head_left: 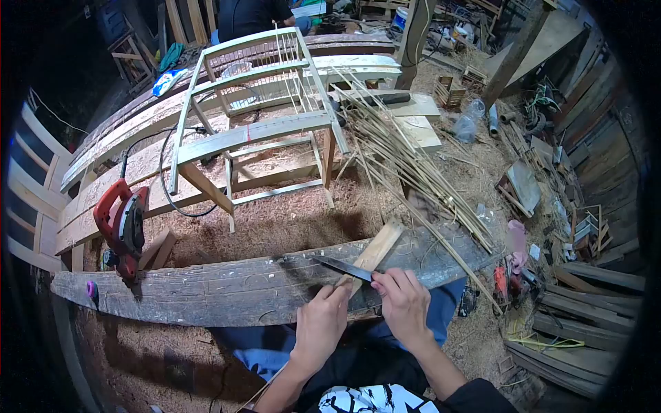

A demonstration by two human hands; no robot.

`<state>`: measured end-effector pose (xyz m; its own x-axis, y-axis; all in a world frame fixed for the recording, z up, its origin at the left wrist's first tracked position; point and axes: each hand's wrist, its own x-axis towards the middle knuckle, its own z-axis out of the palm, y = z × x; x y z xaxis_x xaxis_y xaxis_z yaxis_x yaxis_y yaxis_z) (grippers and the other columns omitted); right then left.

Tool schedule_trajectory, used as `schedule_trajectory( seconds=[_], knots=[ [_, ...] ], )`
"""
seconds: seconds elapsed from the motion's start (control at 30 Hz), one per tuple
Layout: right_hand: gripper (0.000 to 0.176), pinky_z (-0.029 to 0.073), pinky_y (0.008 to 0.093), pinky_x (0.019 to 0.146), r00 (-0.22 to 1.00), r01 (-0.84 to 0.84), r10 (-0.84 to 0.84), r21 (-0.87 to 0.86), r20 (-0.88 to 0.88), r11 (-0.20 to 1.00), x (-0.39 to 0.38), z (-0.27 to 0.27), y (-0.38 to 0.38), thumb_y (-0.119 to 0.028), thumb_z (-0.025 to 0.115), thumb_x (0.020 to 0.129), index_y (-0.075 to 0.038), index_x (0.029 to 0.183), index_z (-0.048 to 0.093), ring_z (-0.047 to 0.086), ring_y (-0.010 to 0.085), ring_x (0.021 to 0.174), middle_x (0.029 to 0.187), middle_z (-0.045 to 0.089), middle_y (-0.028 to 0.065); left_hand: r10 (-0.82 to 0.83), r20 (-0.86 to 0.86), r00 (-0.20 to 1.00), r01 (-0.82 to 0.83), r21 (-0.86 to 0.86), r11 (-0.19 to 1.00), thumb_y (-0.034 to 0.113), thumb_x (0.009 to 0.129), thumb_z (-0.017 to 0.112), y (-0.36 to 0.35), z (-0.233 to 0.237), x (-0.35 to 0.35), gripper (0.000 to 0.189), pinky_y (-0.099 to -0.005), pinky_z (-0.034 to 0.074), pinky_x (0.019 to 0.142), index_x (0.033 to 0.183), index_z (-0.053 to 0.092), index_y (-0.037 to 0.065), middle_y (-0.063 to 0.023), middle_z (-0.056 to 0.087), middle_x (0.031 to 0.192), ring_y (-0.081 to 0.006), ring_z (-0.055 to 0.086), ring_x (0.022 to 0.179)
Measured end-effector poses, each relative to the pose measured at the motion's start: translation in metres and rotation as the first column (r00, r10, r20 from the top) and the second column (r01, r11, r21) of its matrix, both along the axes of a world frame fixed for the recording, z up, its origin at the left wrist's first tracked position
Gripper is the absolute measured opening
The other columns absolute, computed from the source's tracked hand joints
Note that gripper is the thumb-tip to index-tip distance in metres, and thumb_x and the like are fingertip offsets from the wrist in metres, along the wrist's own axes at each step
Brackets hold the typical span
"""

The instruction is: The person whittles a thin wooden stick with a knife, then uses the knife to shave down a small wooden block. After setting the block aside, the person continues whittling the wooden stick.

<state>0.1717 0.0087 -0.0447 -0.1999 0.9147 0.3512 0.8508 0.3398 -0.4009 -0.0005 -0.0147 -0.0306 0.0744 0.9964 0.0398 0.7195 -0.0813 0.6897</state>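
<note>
1. Fingers [385, 283] of the right hand [403, 303] clasp the knife [341, 267] handle, blade laid flat leftward.
2. Closed fingers of the left hand [320, 327] pinch, it seems, a thin bamboo strip [265, 389] trailing lapward, steadied against the wood block [377, 248].
3. Both brace on the weathered plank [206, 289].
4. Circular saw [122, 224] rests left; bamboo pile [406, 158] and chair frame [255, 117] crowd beyond.

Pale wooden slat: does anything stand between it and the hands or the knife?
Nothing visible does. The left hand grips the pale wooden slat at its near end, the right hand holds the dark knife blade across it, on the weathered grey plank.
</note>
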Motion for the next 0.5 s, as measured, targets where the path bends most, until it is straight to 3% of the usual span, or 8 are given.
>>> schedule_trajectory(
  seconds=[0.27,0.33,0.43,0.5],
  knots=[
    [0.009,0.048,0.0375,0.062,0.998,0.056,-0.056,0.069,0.005,0.996,-0.009,-0.005,0.01,-0.017,0.069,0.085,-0.012,0.092,0.067,0.059,0.0226,0.08,0.086,0.059,0.0018,0.044,0.032,0.999,-0.046,0.036,0.998,0.006,0.09,0.064,-0.006,0.004,0.005,0.018,-0.0459,0.049,0.061,0.107,0.069,0.005,-0.0164,0.059,0.08,-0.0383,0.062,0.069],
    [0.008,0.048,0.0382,0.063,0.982,0.187,-0.19,0.084,0.021,0.979,0.0,-0.006,0.027,-0.016,0.068,0.085,-0.012,0.092,0.067,0.059,0.0237,0.081,0.086,0.059,0.0022,0.035,0.031,0.999,-0.036,0.053,0.998,0.006,0.089,0.064,-0.01,0.002,0.005,0.017,-0.0456,0.048,0.06,0.106,0.069,0.005,-0.0165,0.059,0.08,-0.0381,0.062,0.069],
    [0.007,0.049,0.0395,0.064,0.993,0.115,-0.114,0.061,-0.011,0.992,0.002,-0.005,0.023,-0.014,0.067,0.086,-0.011,0.092,0.067,0.059,0.0253,0.08,0.086,0.059,0.0027,0.068,0.066,0.996,-0.07,0.027,0.997,0.005,0.089,0.065,-0.015,-0.002,0.002,0.016,-0.0436,0.048,0.06,0.104,0.069,0.004,-0.0163,0.058,0.079,-0.0367,0.061,0.068],
    [0.008,0.049,0.0404,0.065,0.993,0.119,-0.118,0.061,-0.023,0.991,-0.001,-0.003,0.014,-0.016,0.066,0.088,-0.011,0.094,0.067,0.06,0.0268,0.081,0.086,0.059,0.0041,0.081,0.063,0.995,-0.086,0.07,0.994,0.012,0.092,0.063,-0.013,-0.007,0.006,0.016,-0.0474,0.05,0.057,0.107,0.068,0.009,-0.0145,0.06,0.081,-0.0378,0.063,0.066]
  ],
)
